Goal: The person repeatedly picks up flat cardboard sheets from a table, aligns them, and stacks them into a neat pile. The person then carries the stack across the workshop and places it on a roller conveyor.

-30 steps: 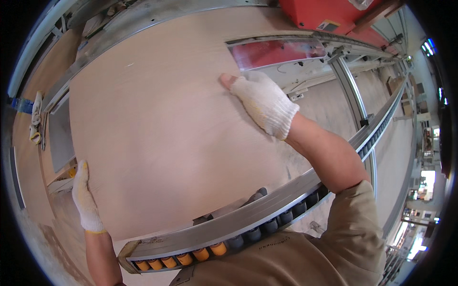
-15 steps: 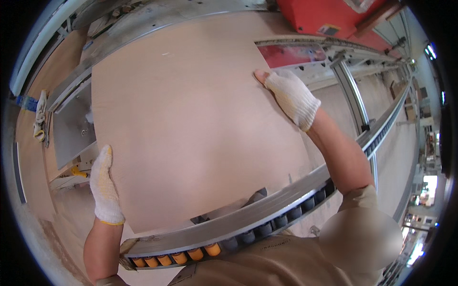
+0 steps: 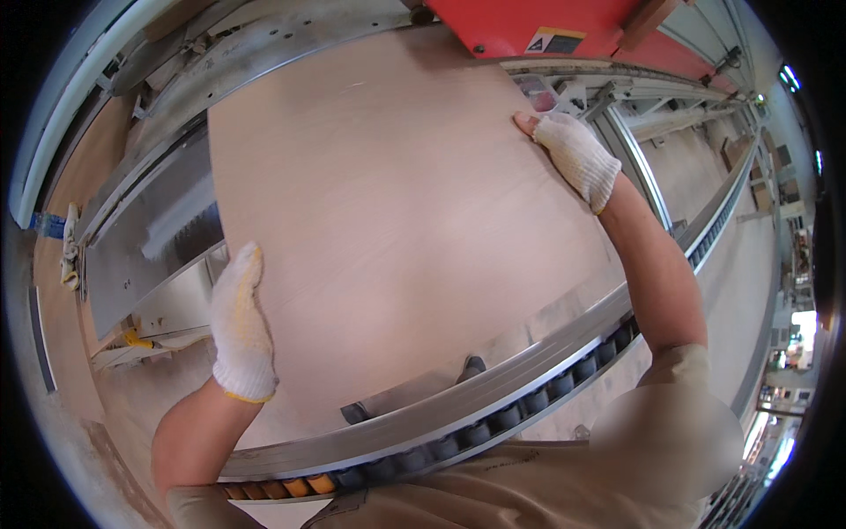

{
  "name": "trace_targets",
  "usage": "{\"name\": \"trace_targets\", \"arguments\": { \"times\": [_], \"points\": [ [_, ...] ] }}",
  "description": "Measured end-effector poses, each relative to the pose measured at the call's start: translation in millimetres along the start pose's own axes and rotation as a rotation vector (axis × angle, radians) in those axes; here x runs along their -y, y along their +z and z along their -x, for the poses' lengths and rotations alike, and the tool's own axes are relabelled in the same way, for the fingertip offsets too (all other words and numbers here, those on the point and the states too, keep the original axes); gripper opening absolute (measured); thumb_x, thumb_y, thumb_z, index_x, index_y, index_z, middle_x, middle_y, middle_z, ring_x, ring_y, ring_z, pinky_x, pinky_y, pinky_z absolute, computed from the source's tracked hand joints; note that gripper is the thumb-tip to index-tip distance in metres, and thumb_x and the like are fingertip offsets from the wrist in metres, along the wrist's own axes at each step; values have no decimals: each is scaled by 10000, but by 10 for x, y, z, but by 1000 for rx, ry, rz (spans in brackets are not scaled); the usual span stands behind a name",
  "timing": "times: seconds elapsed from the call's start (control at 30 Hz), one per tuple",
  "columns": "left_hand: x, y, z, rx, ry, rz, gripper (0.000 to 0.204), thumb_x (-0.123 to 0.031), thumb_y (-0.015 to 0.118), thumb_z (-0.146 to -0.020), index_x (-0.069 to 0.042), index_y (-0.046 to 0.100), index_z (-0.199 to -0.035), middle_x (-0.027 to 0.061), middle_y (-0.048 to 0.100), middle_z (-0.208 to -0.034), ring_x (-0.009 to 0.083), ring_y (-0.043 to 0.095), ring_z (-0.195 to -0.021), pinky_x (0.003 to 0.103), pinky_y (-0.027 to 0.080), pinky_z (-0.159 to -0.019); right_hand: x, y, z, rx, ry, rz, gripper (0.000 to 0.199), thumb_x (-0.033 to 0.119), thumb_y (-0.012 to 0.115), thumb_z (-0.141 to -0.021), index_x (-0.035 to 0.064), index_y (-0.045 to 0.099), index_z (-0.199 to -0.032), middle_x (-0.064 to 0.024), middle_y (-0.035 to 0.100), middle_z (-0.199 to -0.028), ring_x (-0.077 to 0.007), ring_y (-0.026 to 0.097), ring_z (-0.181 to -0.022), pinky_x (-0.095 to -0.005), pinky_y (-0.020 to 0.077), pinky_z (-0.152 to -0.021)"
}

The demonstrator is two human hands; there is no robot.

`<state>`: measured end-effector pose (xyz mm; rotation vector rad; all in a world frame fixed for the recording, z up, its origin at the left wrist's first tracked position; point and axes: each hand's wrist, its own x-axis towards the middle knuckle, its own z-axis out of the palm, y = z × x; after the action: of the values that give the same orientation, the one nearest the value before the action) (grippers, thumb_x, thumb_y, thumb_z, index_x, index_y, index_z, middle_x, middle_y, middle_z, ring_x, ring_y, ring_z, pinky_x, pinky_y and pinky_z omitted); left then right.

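A large, flat light-brown wooden board (image 3: 414, 212) lies in front of me and fills the middle of the view. My left hand (image 3: 241, 326), in a white knitted glove, grips its left edge. At the far right edge, my right hand (image 3: 575, 157) holds on with the bare thumb on the upper face; the fingers beneath are hidden. The right glove leaves that thumb tip uncovered. Along the near side runs a metal rail (image 3: 397, 432) with a row of dark and orange rollers, between the board and my body.
A red machine housing (image 3: 538, 26) stands beyond the board's far right corner. At the left is a grey metal plate (image 3: 150, 256) with a slot beside it. An upright metal profile (image 3: 639, 163) rises near my right hand. Gloves and a blue bottle (image 3: 48, 225) lie far left.
The board has slid to the right and a little away, with both hands moving along on its edges. More of the grey plate shows at left, and less of the red panel below the housing.
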<state>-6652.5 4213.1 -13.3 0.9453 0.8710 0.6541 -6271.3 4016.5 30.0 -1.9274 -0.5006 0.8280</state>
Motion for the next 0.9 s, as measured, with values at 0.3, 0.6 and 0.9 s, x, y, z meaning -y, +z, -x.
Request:
{"name": "trace_targets", "arguments": {
  "times": [0.3, 0.6, 0.9],
  "points": [
    [618, 986, -274, 44, 248, -96, 310, -169, 661, -1064, 37, 706, -1291, 100, 745, -1197, 177, 667, -1133, 317, 517, -1031, -265, -1120, -296, -38, -22, -26, 387, 383, 715, -1040, -3, 741, -1051, -33, 728, -873, -104, 672, -712, -278, 540, -656],
    [810, 1775, -648, 477, 308, -635, 409, -371, 590, -1112, 17, 703, -1051, 87, 729, -942, 221, 693, -846, 368, 586, -826, -338, -1990, -758, -18, -70, 366, 647, 511, 601, -1079, -80, 702, -1321, -78, 741, -1162, -163, 653, -1020, -334, 520, -940],
    [-1455, -1475, 981, 95, 360, -430, 407, -405, 642, -1069, -9, 685, -1154, 146, 766, -1035, 197, 751, -940, 326, 609, -794, -667, -2117, 212, -735, -333, 1137, 722, 363, 540, -1065, -71, 375, -1618, -284, 452, -1643, -401, 447, -1520, -434, 327, -1264]
  ]
}}
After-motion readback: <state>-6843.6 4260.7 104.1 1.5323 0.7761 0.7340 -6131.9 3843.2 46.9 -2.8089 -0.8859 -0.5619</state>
